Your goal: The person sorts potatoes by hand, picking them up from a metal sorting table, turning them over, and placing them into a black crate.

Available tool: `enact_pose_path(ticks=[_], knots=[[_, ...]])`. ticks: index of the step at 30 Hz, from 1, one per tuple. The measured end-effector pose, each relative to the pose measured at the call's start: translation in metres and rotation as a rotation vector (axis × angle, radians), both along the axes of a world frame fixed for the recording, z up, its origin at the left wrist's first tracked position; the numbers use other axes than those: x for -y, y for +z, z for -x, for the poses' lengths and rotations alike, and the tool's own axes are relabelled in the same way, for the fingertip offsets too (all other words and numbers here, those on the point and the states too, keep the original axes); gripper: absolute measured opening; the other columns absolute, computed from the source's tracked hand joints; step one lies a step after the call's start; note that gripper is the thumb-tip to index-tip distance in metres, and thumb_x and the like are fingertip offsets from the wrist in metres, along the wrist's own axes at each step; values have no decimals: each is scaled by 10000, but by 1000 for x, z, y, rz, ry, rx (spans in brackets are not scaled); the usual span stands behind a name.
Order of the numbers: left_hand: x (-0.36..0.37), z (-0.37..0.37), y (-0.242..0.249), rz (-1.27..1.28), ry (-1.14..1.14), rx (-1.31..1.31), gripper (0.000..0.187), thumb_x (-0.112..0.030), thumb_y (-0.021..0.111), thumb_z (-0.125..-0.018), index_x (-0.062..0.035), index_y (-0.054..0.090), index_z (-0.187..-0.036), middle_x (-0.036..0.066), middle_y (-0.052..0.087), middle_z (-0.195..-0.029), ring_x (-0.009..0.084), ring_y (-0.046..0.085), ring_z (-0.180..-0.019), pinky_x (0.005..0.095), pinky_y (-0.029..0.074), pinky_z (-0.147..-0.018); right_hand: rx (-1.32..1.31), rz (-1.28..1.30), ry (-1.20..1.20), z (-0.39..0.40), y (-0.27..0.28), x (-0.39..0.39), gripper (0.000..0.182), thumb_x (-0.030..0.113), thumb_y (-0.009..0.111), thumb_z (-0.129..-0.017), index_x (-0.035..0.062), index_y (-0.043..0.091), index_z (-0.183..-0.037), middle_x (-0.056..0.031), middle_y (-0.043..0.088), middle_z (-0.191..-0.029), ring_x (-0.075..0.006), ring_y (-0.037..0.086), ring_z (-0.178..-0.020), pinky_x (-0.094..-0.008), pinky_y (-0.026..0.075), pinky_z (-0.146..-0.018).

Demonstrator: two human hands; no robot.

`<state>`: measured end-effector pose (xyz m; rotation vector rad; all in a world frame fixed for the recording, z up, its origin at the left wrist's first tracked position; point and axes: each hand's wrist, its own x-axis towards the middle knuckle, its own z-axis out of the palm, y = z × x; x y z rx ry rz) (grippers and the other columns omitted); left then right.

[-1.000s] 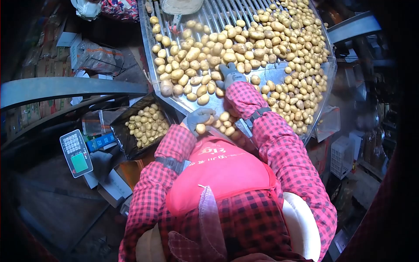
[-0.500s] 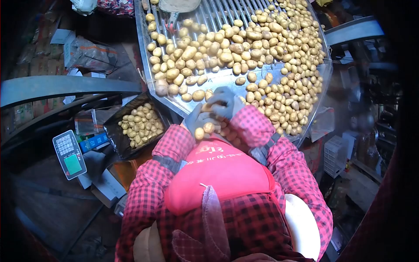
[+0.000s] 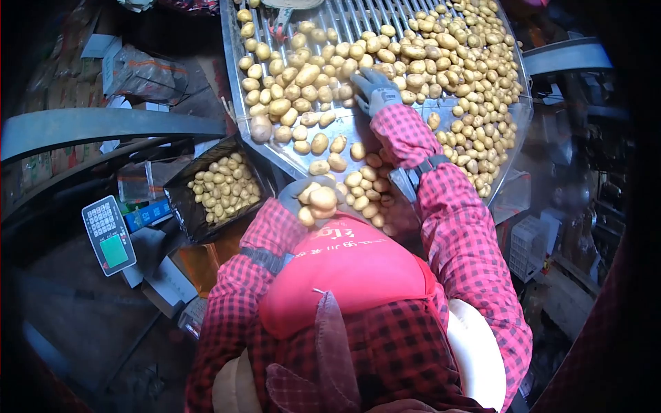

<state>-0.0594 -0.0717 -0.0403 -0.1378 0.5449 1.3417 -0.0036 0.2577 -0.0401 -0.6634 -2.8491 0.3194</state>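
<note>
Gloved hands and loose potatoes at a grey slatted metal table

Head view. Right hand [image 3: 377, 91], in a grey work glove: arm stretched forward, angled inward; palm down, fingers spread and grasping nothing, as far as shows. Fingertips lie at the near edge of a broad heap of yellow-brown, rounded potatoes [image 3: 415, 51]; contact cannot be told. The heap lies ahead and to either side, long axes in mixed directions; this hand is the nearer to it.

Left hand [image 3: 295, 191], grey-gloved: elbow bent, held close before the bright red apron [image 3: 344, 268], cupped around several held potatoes [image 3: 322, 198]. Farther from the heap.

Between left hand and right sleeve: a smaller cluster of potatoes [image 3: 363, 187].

Support: grey slatted metal table [image 3: 350, 122].

Left of the left hand: black-lined box [image 3: 180, 206], containing potatoes; beyond, white keypad scale [image 3: 109, 235], green display.
</note>
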Motion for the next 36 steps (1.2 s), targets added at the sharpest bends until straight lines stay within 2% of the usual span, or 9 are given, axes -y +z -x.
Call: enact_pose_path(ticks=[6, 8, 14, 16, 22, 26, 31, 34, 36], knots=[[81, 58, -5, -229, 271, 249, 450, -559, 551, -927, -161, 636, -1119, 254, 616, -1236, 214, 515, -715, 348, 420, -569, 415, 201, -112, 8, 3, 7, 256, 242, 669, -798, 127, 678, -1027, -125, 657, -1116, -343, 614, -1045, -456, 506, -861], [109, 80, 13, 278, 479, -75, 340, -461, 539, -923, -133, 629, -931, 149, 665, -932, 165, 498, -587, 311, 404, -454, 380, 329, -63, -8, 15, 20, 217, 268, 663, -797, 87, 695, -912, -159, 680, -1002, -366, 641, -935, -460, 520, -798], [181, 121, -8, 895, 749, -466, 276, -368, 494, -969, -121, 603, -1026, 121, 635, -1065, 202, 518, -832, 351, 421, -679, 538, 260, 410, -32, 27, 115, 173, 251, 643, -826, 176, 699, -972, -72, 657, -1078, -310, 636, -1021, -438, 495, -877], [178, 120, -3, 859, 697, -570, 259, -337, 480, -985, -116, 595, -1057, 112, 624, -1109, 214, 525, -914, 365, 427, -754, 542, 263, 312, -45, 11, 146, 496, 230, 709, -814, 175, 574, -1289, -67, 552, -1305, -269, 620, -1143, -458, 478, -910], [75, 68, 25, 144, 400, -497, 229, -244, 435, -1030, -104, 569, -1152, 84, 594, -1242, 251, 544, -1159, 405, 444, -979, 548, 311, 92, -42, 13, 155, 506, 200, 709, -802, 134, 572, -1284, -90, 563, -1272, -284, 616, -1134, -437, 489, -917], [3, 28, 18, 50, 101, 141, 348, -340, 602, -976, -142, 386, -789, -22, 319, -704, 146, 367, -685, 312, 342, -634, 204, 742, -106, -47, 8, 148, 510, 219, 737, -744, 84, 620, -1221, -152, 620, -1168, -348, 600, -1133, -433, 488, -951], [-21, -35, 63, 56, 45, -730, 481, -436, 555, -966, -52, 497, -1249, 130, 526, -1199, 275, 569, -1101, 375, 491, -928, -231, 1012, 226, -78, 92, 173, 574, 244, 752, -741, 61, 606, -1265, -190, 627, -1162, -347, 616, -1087, -409, 481, -976], [-10, -35, 45, 111, 7, -841, 548, -493, 520, -953, -53, 533, -1280, 170, 577, -1247, 339, 612, -1085, 420, 545, -795, -300, 890, 186, -105, 62, 169, 602, 262, 739, -757, 48, 583, -1298, -199, 624, -1190, -342, 613, -1102, -407, 483, -964], [-9, -27, 37, 394, 59, 65, 551, -519, 515, -944, -54, 553, -1237, 176, 591, -1217, 356, 622, -1015, 424, 539, -689, -239, 574, 47, -136, 37, 145, 578, 380, 750, -789, 88, 612, -1269, -184, 607, -1271, -364, 577, -1168, -457, 449, -1004]])
